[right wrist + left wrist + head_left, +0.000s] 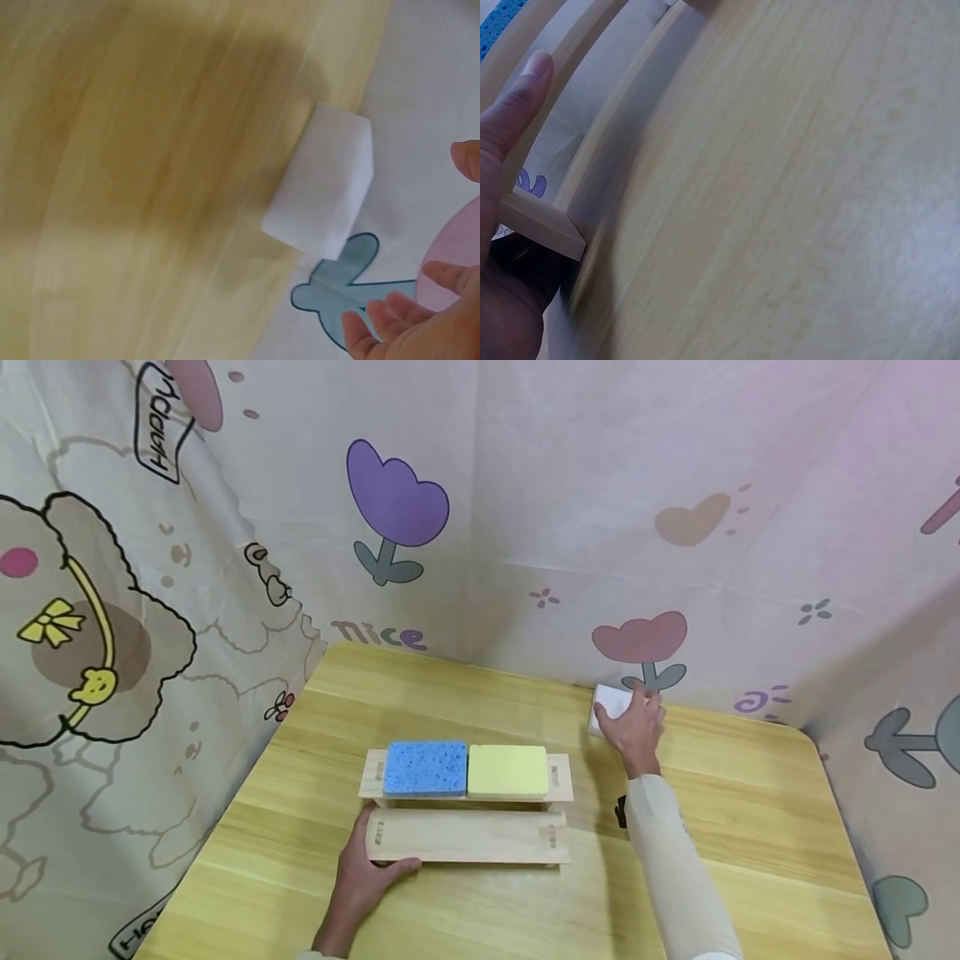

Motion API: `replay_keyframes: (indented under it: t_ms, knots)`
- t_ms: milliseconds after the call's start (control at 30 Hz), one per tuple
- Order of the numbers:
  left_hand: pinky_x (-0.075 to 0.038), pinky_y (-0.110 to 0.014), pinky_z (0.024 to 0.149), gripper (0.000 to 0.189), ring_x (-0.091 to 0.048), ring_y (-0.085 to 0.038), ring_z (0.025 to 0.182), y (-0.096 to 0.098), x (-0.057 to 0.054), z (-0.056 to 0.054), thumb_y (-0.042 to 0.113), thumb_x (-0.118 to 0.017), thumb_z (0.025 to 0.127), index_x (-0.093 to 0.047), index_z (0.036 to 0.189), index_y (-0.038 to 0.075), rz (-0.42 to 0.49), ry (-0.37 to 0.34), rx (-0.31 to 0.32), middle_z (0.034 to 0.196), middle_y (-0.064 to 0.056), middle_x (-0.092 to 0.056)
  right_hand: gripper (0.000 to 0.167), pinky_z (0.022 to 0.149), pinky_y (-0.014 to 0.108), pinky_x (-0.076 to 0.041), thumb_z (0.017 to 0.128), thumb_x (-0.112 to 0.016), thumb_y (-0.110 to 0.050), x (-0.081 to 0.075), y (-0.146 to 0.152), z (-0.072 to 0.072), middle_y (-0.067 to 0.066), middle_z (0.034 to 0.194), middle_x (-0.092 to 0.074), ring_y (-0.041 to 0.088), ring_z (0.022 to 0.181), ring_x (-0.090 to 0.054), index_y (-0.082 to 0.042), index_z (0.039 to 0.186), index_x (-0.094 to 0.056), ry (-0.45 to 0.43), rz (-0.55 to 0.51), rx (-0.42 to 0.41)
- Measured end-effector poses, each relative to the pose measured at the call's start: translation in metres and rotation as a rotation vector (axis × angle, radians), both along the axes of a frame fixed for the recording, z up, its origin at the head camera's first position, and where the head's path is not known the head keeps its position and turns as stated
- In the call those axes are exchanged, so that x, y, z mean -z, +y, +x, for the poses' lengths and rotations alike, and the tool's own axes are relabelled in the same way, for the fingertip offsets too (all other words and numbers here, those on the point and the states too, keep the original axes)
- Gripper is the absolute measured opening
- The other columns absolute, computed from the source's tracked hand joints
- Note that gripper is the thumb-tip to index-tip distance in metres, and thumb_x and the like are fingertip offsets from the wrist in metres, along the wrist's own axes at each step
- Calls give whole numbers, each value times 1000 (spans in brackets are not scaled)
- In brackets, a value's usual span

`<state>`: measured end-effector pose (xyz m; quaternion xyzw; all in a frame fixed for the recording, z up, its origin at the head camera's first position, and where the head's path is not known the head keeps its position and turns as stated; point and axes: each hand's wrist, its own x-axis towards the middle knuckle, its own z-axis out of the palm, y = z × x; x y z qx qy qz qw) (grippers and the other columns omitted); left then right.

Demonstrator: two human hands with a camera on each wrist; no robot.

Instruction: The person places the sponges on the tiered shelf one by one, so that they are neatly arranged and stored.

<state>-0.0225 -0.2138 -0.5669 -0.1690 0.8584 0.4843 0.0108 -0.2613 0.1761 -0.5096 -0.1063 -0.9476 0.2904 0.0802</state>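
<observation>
A small two-tier wooden rack (465, 837) stands on the table, with a blue sponge (425, 768) and a yellow sponge (507, 770) side by side on its rear tier. My left hand (362, 870) grips the left end of the front tier, thumb along its front edge and fingers toward the back. In the left wrist view the thumb (536, 71) lies over the rack's slats. At the table's back edge sits a plain white block (322, 184), like a foam sponge. My right hand (636, 727) reaches over it with spread fingers; the right wrist view shows a gap between them.
The wooden-top table (300, 827) meets a patterned cloth (510, 510) hanging behind it. More printed cloth (915, 677) hangs at the right side, and also at the left. A small black item (621, 812) shows beside the right sleeve.
</observation>
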Motion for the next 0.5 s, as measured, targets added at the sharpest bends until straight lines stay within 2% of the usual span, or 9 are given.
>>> replay_keyframes:
  t_ms: [233,500]
  knots:
    - [-37,-48,96,125,-50,-31,121,1,0,3,46,-89,54,-16,152,23,-5,-10,1,139,-15,-48,85,91,62,-37,78,-66,-49,18,-2,1,27,141,-31,44,123,-35,-6,144,-33,-78,2,24]
    - [-37,-49,97,125,-49,-32,122,1,-1,1,46,-89,54,-15,152,25,-6,-19,-2,141,-16,-46,86,91,61,-38,79,-66,-49,29,-2,0,27,140,-32,43,123,-34,-5,144,-31,-107,-19,31]
